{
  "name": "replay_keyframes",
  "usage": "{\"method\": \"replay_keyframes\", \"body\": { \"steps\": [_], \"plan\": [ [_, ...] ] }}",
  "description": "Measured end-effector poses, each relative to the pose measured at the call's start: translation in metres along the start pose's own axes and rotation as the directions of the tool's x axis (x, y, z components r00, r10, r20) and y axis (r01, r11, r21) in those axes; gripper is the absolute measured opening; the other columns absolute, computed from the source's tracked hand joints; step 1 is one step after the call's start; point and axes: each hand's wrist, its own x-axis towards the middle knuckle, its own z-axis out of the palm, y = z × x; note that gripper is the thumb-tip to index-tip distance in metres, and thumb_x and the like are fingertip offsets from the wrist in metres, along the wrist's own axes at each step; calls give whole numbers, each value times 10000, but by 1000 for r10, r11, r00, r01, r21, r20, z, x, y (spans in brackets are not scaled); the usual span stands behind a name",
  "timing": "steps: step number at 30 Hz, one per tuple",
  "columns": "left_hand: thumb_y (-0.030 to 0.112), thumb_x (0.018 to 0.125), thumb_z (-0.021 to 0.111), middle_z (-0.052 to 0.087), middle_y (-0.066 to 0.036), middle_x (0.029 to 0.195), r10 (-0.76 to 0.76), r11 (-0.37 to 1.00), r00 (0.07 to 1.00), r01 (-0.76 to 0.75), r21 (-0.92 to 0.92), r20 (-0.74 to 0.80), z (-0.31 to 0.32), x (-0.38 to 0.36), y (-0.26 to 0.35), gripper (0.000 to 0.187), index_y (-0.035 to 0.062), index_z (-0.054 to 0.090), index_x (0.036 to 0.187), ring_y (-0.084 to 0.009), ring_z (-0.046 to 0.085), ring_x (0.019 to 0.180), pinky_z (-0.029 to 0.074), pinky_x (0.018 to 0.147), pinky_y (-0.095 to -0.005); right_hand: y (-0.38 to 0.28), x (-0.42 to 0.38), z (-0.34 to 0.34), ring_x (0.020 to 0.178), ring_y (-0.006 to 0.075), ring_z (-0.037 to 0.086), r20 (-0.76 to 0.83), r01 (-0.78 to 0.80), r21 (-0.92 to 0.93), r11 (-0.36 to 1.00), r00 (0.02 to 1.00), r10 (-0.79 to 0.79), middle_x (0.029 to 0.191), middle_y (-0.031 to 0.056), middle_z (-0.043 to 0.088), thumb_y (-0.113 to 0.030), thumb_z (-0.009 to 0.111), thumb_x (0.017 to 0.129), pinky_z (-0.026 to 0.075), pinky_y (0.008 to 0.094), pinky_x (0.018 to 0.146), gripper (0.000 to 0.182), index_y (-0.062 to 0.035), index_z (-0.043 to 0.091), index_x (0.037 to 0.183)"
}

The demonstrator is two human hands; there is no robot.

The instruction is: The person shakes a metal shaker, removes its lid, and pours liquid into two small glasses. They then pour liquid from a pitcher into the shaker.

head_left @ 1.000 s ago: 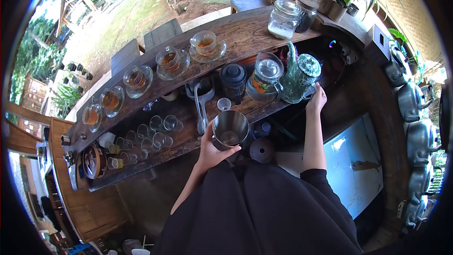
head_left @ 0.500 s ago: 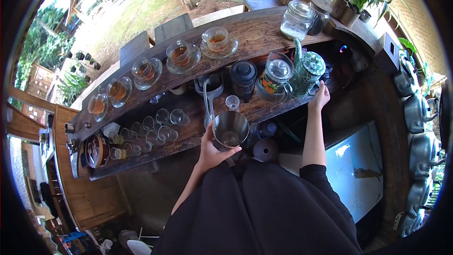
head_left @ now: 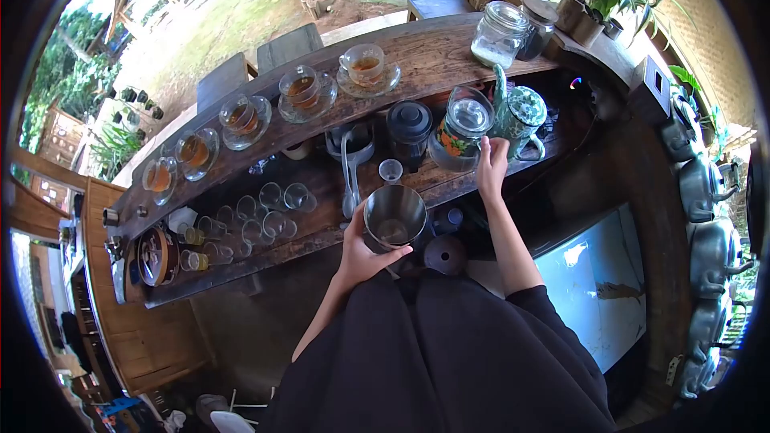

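Observation:
My left hand (head_left: pixel 362 255) is wrapped round a metal cup (head_left: pixel 394 216), its open top facing up, in front of the lower shelf. My right hand (head_left: pixel 493 167) is closed at the handle of a glass pitcher (head_left: pixel 457 138) with an orange flower print; the pitcher stands on the shelf. Just right of it sits a green speckled teapot (head_left: pixel 520 112), with no hand on it. A French press (head_left: pixel 409 123) and a small clear cup (head_left: pixel 391 170) are left of the pitcher. Whether my right fingers fully wrap the handle is hard to see.
Several glass cups of tea on saucers (head_left: pixel 366 66) line the upper counter (head_left: pixel 433 52). Empty glasses (head_left: pixel 279 225) and a round tin (head_left: pixel 158 256) occupy the lower shelf's left. A glass jar (head_left: pixel 499 34) stands at the back right; kettles (head_left: pixel 710 244) hang along the right edge.
My right hand has left the green teapot's handle and moved left to the glass pitcher's handle. My left hand still holds the metal cup. The view has shifted slightly.

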Motion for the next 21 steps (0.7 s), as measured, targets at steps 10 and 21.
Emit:
{"method": "replay_keyframes", "body": {
  "steps": [10,21],
  "plan": [
    [134,622,899,583,-128,1229,10,1000,997,-9,25,-74,-12,-20,2,912,-3,394,1369,-216,580,1155,443,996,-345,0,-1,16,596,31,312,199,-472,481,739,880,432,640,-95,360,-380,592,973,308,220,596,468,-153,433,596],
    [85,619,893,583,-116,1231,29,998,991,-21,61,-134,-30,-30,4,866,-11,406,1328,-191,587,1143,463,979,-332,-3,-12,4,637,30,319,168,-482,499,720,869,465,656,-89,393,-364,588,975,327,235,670,441,-168,420,618]
  ]
}}
